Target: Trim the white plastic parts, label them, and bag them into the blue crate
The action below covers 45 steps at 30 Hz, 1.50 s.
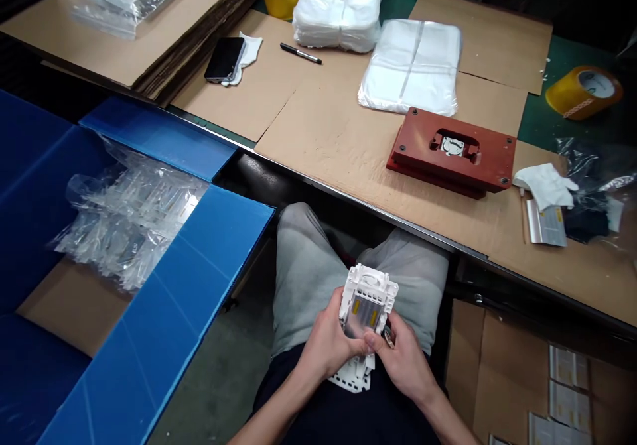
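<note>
Over my lap, both hands hold a white moulded plastic part (367, 319) with a shiny film panel and small yellow patches on its face. My left hand (326, 339) grips its left side and lower edge. My right hand (403, 359) holds its right side, with a small dark-and-metal item (387, 336) pinched in the fingers. The thumbs meet at the part's lower middle, hiding some of it. Its lower end sticks out below my hands.
To the left stands a blue corrugated plastic bin (149, 286) holding clear-bagged parts (129, 219). Ahead, a cardboard-covered table (318, 127) bears a red metal fixture (450, 153), white bag stacks (411, 67), a phone (223, 59), a marker (300, 53) and tape rolls (584, 92).
</note>
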Motion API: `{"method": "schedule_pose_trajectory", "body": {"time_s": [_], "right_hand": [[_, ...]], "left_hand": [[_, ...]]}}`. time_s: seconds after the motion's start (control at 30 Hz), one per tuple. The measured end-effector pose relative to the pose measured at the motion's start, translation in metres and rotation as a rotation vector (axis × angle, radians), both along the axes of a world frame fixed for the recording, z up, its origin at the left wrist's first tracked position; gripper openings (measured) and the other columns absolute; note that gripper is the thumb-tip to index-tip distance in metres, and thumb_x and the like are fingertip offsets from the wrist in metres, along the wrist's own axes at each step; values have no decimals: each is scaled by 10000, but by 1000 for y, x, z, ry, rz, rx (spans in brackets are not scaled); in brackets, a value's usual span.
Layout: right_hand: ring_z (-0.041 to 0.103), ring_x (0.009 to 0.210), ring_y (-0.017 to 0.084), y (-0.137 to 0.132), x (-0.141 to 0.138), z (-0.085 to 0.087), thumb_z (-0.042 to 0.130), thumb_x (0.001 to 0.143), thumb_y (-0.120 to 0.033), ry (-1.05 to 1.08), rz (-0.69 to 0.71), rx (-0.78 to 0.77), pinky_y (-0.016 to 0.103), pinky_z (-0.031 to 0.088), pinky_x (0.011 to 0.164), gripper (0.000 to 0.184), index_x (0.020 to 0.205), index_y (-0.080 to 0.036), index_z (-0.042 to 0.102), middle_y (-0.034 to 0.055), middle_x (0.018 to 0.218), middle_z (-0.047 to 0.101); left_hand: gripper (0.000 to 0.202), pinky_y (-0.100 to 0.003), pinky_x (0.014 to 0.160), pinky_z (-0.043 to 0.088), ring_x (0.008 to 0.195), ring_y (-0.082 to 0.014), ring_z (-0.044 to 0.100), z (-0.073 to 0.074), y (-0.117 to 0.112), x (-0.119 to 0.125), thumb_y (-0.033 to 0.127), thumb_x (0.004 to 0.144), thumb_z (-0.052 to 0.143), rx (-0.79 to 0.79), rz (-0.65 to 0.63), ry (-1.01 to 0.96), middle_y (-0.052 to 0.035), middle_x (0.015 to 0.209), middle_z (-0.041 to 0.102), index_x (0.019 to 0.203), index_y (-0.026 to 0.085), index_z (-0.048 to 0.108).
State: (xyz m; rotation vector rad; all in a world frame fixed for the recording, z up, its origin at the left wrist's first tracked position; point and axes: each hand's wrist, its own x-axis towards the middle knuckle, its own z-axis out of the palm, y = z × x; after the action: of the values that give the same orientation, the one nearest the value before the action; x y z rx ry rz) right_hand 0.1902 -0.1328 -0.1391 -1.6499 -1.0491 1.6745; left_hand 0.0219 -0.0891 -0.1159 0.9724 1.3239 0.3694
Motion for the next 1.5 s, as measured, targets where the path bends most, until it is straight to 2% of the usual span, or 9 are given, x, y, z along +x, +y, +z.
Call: {"method": "schedule_pose_trajectory", "body": {"time_s": [0.13, 0.27, 0.37, 0.53, 0.77, 0.93, 1.1, 1.27, 1.5], "right_hand": [[676, 1093, 310, 7, 0, -1, 666, 879, -322, 37, 29, 16, 420, 521, 961, 413, 1260, -174, 606, 117, 1220, 715], [660, 1146, 290, 10, 5, 5, 682, 870, -295, 108, 46, -15, 395, 516, 990, 416, 1267, -188, 615, 95, 1264, 704], [648, 1169, 283, 5, 9, 9, 697, 854, -268, 140, 18, -56, 397, 504, 1011, 444, 1282, -194, 605, 88, 1295, 690], [700, 983, 273, -6, 10, 11, 693, 845, -290, -28, 75, 1, 370, 563, 854, 415, 1242, -191, 619, 80, 1147, 744], [689, 805, 241, -12, -3, 5, 639, 867, -315, -120, 109, 89, 317, 567, 712, 341, 1187, -197, 626, 67, 988, 751], [684, 846, 238, 1, 0, 5, 625, 901, -382, -84, 140, 76, 315, 567, 734, 424, 1270, -178, 584, 74, 1038, 740], [694, 907, 243, 9, 11, 13, 652, 896, -419, -24, 208, 70, 314, 577, 743, 465, 1301, -199, 587, 66, 1097, 729], [687, 974, 262, -2, 7, 13, 602, 918, -341, -57, 204, 110, 340, 567, 805, 404, 1296, -203, 559, 87, 1140, 713], [691, 940, 274, -9, -6, 9, 606, 894, -265, -104, 162, 139, 360, 553, 821, 350, 1234, -196, 566, 95, 1086, 722]], "left_hand": [[731, -350, 766, 485, 893, -265, 659, -2, -1, -1, 236, 622, 853, 5, 12, 3, -21, 1004, 726, 1251, 241, 481], [803, -349, 861, 493, 1043, -265, 648, 6, -6, -1, 210, 661, 826, 4, 29, -58, -35, 1195, 688, 1348, 281, 417], [846, -352, 885, 493, 1056, -263, 651, 10, -12, 0, 226, 681, 822, 2, 32, -76, -33, 1218, 683, 1398, 302, 380], [629, -350, 806, 493, 962, -290, 664, 3, -18, 2, 313, 657, 850, 15, 28, -33, -57, 1070, 726, 1203, 208, 556], [595, -340, 783, 485, 898, -268, 651, -7, -19, -5, 225, 591, 866, 17, 49, -36, -36, 1002, 729, 1116, 194, 588], [635, -353, 801, 495, 935, -280, 656, -10, -14, -5, 237, 591, 872, 0, 59, -50, -43, 1020, 717, 1148, 201, 569], [700, -358, 826, 494, 990, -286, 656, 0, -13, -3, 252, 606, 875, -9, 67, -58, -59, 1086, 704, 1212, 210, 529], [620, -353, 804, 486, 969, -286, 656, 6, -18, -2, 262, 633, 852, 3, 70, -30, -56, 1063, 719, 1174, 208, 553], [611, -343, 767, 482, 913, -278, 655, 0, -18, -7, 288, 606, 865, 17, 66, 8, -41, 1002, 728, 1138, 192, 578]]}}
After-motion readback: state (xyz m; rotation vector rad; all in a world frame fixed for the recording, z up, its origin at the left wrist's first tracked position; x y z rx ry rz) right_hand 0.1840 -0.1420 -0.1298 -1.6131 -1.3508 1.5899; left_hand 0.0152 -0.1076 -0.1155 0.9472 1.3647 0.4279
